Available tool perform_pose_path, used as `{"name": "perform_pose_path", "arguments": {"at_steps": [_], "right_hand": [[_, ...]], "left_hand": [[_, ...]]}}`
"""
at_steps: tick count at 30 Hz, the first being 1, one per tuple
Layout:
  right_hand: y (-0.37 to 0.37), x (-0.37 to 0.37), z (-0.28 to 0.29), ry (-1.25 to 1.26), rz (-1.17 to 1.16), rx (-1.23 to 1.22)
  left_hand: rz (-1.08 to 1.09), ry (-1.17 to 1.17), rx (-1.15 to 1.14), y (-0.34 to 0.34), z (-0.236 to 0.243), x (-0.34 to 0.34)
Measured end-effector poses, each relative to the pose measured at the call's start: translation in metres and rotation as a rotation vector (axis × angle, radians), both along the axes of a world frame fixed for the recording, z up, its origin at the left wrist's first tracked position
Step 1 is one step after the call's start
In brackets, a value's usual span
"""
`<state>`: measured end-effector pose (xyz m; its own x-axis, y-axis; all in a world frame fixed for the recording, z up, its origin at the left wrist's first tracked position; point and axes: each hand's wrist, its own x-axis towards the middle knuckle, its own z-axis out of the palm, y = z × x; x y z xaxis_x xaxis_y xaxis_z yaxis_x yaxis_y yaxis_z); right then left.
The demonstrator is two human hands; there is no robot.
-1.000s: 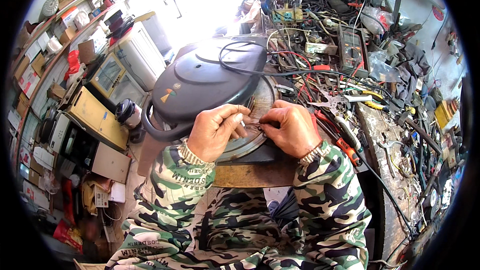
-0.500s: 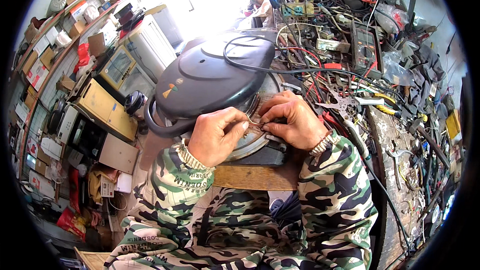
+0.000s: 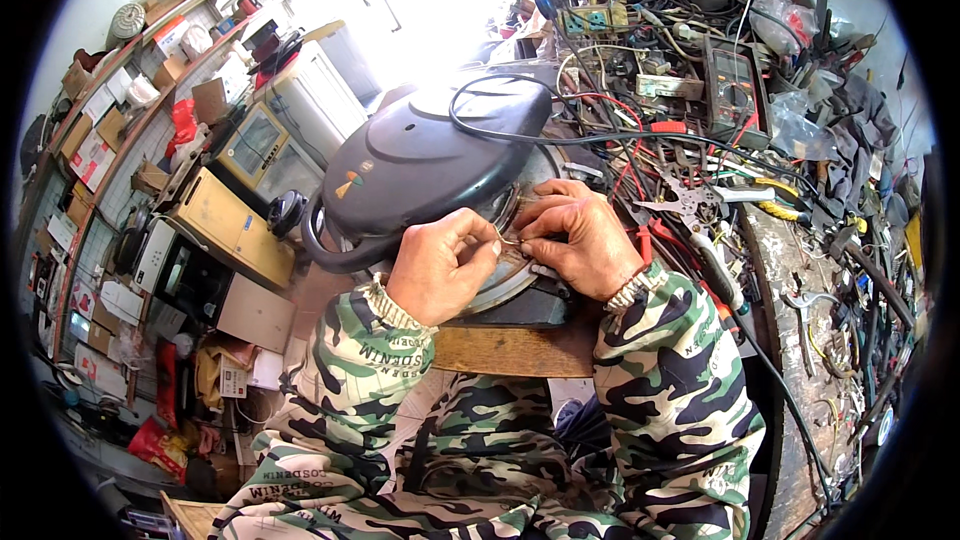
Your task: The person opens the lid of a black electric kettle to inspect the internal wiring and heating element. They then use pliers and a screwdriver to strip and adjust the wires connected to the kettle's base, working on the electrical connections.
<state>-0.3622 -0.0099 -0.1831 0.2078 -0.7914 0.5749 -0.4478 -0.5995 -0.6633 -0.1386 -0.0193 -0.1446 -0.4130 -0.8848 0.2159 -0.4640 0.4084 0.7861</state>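
Observation:
A thin wire [image 3: 510, 241] spans the small gap between my two hands. One side of it is pinched between the thumb and forefinger of my left hand [image 3: 440, 265]. My right hand [image 3: 585, 245], just across the gap, pinches the other side with its fingers curled. Behind them a black electric griddle [image 3: 420, 160] has its domed lid tilted, its loop handle toward the left. Under my hands lies its round metal base [image 3: 495, 292], partly hidden by my fingers. A black cord [image 3: 610, 140] runs across the lid and off to the right.
A wooden board [image 3: 515, 352] lies below the base. On the right, a cluttered bench holds a multimeter [image 3: 735, 95], wire strippers [image 3: 690, 202], red-handled pliers [image 3: 645, 240] and tangled wires. Shelves [image 3: 150, 105] and a yellow cabinet [image 3: 235, 230] stand at the left.
The view has shifted slightly, moving the surroundings a little to the right. Both hands keep their pinch on the wire, with the fingertips a little closer together.

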Motion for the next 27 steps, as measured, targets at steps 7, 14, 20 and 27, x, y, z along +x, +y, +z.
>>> {"name": "perform_pose_path", "arguments": {"at_steps": [7, 14, 20, 27], "right_hand": [[0.000, 0.008, -0.009, -0.062, -0.079, 0.010], [0.005, 0.007, -0.006, -0.052, -0.104, 0.037], [0.001, 0.005, -0.012, -0.067, -0.099, 0.013], [-0.001, 0.005, -0.011, -0.059, -0.085, -0.036]], "left_hand": [[-0.047, 0.014, -0.004, 0.000, -0.003, 0.002], [-0.069, -0.027, -0.002, -0.001, -0.001, -0.002], [-0.088, -0.053, 0.002, -0.004, -0.001, -0.003], [-0.090, -0.030, 0.074, -0.008, -0.007, -0.001]]}}
